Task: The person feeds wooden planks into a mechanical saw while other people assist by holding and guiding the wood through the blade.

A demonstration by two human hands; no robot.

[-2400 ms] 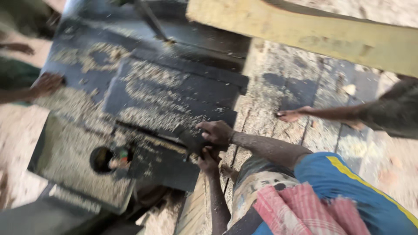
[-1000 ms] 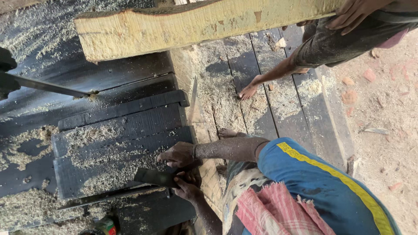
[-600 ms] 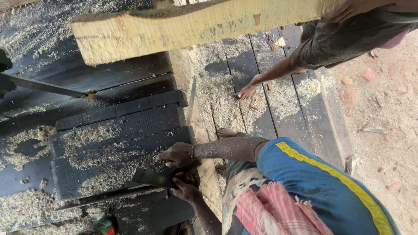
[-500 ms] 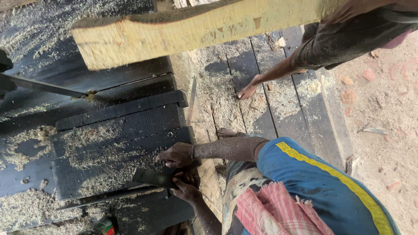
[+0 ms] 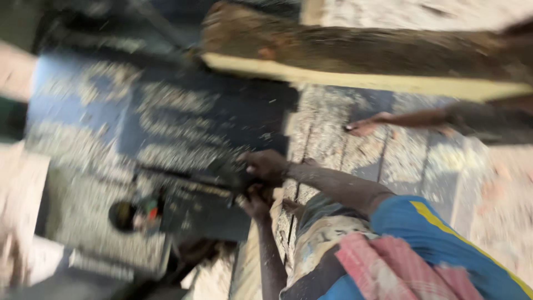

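Both hands, right hand [image 5: 267,165] and left hand [image 5: 254,201], clench a dark lever [image 5: 189,176] on the sawdust-strewn metal table [image 5: 166,111]; the log [image 5: 355,55] beyond it lies partly sawn.

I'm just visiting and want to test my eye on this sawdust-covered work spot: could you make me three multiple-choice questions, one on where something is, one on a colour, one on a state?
1. Where does the big log lie?
A. across the top of the view, beyond the hands
B. on the person's lap
C. under the dark platform

2. What colour is the stripe on the blue sleeve?
A. white
B. yellow
C. red

3. How is the right hand?
A. raised in the air
B. resting flat on the log
C. closed on the dark lever over the dark metal platform

Answers:
1 A, the log spans the upper part, bark above, pale cut edge below.
2 B, a yellow band runs along the sleeve.
3 C, its fingers wrap the lever's end, with the left hand just below it; blur hides the left hand's grip.
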